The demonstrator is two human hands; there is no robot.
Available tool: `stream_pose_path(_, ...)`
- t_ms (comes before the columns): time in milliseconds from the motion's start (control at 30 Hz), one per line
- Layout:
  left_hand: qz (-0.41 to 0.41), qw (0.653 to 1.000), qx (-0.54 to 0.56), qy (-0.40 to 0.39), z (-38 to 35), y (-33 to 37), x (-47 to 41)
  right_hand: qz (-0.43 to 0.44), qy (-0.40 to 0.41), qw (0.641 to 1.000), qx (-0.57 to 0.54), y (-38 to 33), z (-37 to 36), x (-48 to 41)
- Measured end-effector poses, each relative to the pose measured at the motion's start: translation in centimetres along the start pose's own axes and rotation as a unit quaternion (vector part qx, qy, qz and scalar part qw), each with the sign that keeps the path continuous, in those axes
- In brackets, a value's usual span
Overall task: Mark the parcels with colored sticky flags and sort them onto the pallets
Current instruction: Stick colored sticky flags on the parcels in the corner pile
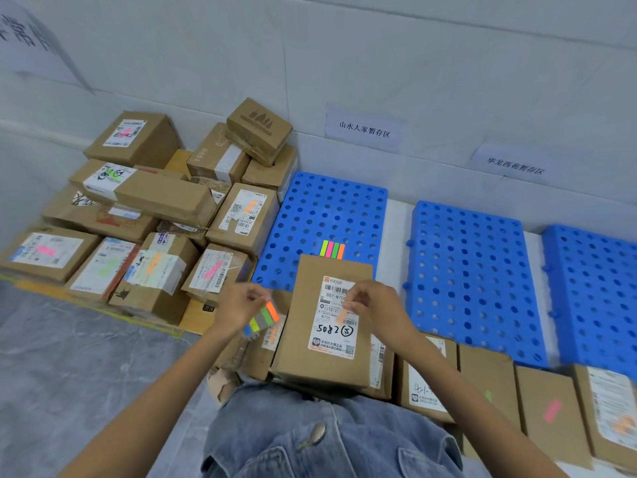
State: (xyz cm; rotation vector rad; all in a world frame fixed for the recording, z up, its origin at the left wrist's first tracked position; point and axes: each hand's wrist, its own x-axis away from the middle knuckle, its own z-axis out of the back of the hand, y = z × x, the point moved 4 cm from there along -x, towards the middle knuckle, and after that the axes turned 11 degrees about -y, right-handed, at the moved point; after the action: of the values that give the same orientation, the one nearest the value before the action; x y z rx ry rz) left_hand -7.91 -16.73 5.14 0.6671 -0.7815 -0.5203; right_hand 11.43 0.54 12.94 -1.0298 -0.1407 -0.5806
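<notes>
Centre-frame, right hand pinches translucent orange sticky flag onto brown cardboard parcel label; left hand, just left, grips multicoloured flag pad.

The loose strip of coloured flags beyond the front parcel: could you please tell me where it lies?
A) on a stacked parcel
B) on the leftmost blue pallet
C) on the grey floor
B: the strip of flags rests on the leftmost blue pallet, on its perforated top.
</notes>
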Motion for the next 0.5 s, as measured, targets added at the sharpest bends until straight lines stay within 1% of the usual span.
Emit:
stream_pose_path(67,0.01,1.0,-0.02,-0.015,-1.4,-1.4,-0.3,-0.006,0.016,0.998,0.052,0.7,-1.0,-1.0)
stream_pose_path(100,0.007,1.0,-0.024,-0.02,-2.0,-1.8,-0.3,0.001,0.041,0.996,0.084,0.8,-1.4,-1.2)
stream_pose_path(167,-0.002,0.999,-0.02,-0.03,-3.0,-2.1,-0.6,0.025,0.112,0.984,0.139,0.7,-1.6,-0.9)
stream_pose_path(233,-0.004,0.998,-0.057,-0.016,-3.3,-1.7,-0.8,0.036,0.178,0.967,0.178,0.8,-1.6,0.0)
stream_pose_path(267,-0.007,0.997,-0.082,0.002,-3.2,-1.3,-0.8,0.02,0.184,0.969,0.164,1.2,-1.6,0.3)
stream_pose_path(300,-0.015,0.995,-0.096,0.018,-3.0,-0.7,-0.8,-0.006,0.165,0.978,0.126,1.7,-1.7,0.6)
stream_pose_path(333,-0.033,0.995,-0.097,0.021,-2.9,0.1,-0.5,-0.036,0.127,0.988,0.077,2.5,-2.1,0.8)
stream_pose_path(367,-0.053,0.995,-0.084,0.008,-3.0,1.0,-0.2,-0.058,0.08,0.995,0.034,3.1,-2.8,0.8)
stream_pose_path(400,-0.067,0.996,-0.059,-0.021,-3.3,2.1,0.4,-0.06,0.041,0.997,-0.002,3.4,-3.4,0.9)
stream_pose_path(433,-0.072,0.996,-0.02,-0.055,-3.8,3.2,1.2,-0.05,0.024,0.997,-0.049,3.5,-3.9,0.9)
stream_pose_path(500,-0.046,0.988,0.096,-0.115,-4.9,4.5,2.4,-0.031,0.03,0.987,-0.157,3.6,-4.2,0.6)
